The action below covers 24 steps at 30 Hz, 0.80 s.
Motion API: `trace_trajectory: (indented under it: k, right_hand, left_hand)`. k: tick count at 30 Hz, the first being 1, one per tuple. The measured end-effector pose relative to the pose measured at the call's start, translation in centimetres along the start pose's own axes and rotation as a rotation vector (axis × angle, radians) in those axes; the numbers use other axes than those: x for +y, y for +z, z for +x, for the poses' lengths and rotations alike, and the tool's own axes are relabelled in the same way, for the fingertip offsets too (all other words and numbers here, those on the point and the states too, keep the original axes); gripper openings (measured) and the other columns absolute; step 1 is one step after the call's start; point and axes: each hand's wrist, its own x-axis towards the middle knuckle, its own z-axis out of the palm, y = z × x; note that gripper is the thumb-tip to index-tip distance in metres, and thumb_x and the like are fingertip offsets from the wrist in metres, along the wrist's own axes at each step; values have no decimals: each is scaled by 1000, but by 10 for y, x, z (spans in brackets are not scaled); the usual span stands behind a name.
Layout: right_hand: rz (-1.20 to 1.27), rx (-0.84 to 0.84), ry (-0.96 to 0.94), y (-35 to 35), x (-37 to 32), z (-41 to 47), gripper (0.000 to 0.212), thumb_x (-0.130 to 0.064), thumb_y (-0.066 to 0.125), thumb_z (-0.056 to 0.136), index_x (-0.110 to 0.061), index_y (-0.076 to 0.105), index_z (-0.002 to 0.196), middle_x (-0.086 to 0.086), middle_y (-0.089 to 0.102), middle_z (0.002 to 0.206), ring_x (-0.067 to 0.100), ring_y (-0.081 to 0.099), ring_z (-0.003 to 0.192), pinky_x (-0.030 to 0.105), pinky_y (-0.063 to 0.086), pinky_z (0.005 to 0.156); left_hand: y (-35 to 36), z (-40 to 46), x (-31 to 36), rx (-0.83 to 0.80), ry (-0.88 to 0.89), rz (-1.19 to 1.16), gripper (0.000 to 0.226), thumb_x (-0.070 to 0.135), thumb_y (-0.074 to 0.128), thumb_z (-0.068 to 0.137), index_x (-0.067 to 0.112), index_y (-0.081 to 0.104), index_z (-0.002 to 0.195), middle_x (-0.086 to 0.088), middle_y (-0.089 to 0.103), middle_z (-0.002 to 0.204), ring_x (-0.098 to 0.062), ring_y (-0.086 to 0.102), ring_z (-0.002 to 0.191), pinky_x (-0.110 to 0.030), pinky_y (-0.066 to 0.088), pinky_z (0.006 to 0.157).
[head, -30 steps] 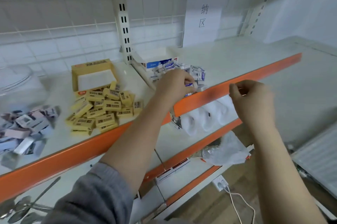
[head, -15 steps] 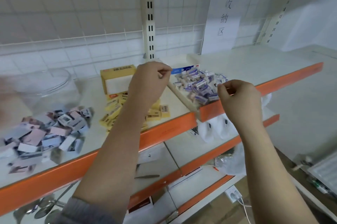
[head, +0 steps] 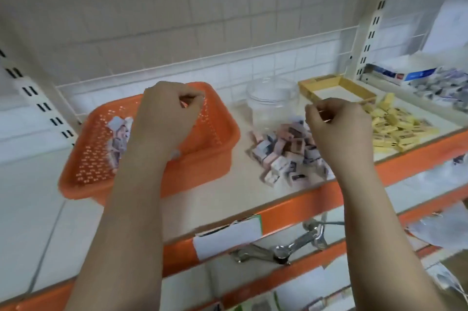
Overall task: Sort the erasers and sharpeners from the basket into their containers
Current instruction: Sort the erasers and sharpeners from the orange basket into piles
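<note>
A cream-white shelf board with an orange front edge [head: 286, 205] ran across the middle of the frame, backed by a white wire grid [head: 228, 57] and pale tiled wall. At left centre sat an orange perforated plastic basket [head: 217, 133], with a few small wrapped pieces left in its left half [head: 119, 133]. The left hand [head: 164, 118] hung over the basket with its fingers curled in; whether it pinched anything could not be told. The right hand [head: 339, 128] was raised at right centre, fingers likewise curled, thumb against forefinger, and what it held, if anything, was not visible.

Behind and between the hands stood a clear round plastic jar [head: 272, 100], and in front of it lay a heap of small pink, white and grey boxed pieces [head: 283, 153] on the shelf, partly behind the right hand. Further right was an open yellow cardboard box [head: 336, 90] with a pile of yellow wrapped erasers [head: 397, 128] beside it. At the upper right edge a white-and-blue carton [head: 410, 75] stood by a blurred pile of blue-white pieces [head: 440, 90].

Lower orange-edged shelves at the bottom of the frame carried metal spoons [head: 286, 250] and white paper labels [head: 228, 237].
</note>
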Motion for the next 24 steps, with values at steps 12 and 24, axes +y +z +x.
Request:
trace_trajectory:
  k: [12,24]
  right_hand:
    - [-3,-368,-354,107,-144,-12,15,-24,56,87,-22,69,80,-4,65,77,17,62,80,30,50,73]
    - [-569,-903,-984,251,-175,33,50,-20,58,88,-19,47,137,5,52,138,25,49,123,34,42,95]
  left_hand:
    - [-91,-44,-108,86,-288,21,16,18,62,87,24,73,97,11,64,86,4,53,71,-19,40,73]
    - [-100,-57,-115,114,-317,63,17,22,60,88,27,74,97,14,65,80,0,58,73,-25,46,71]
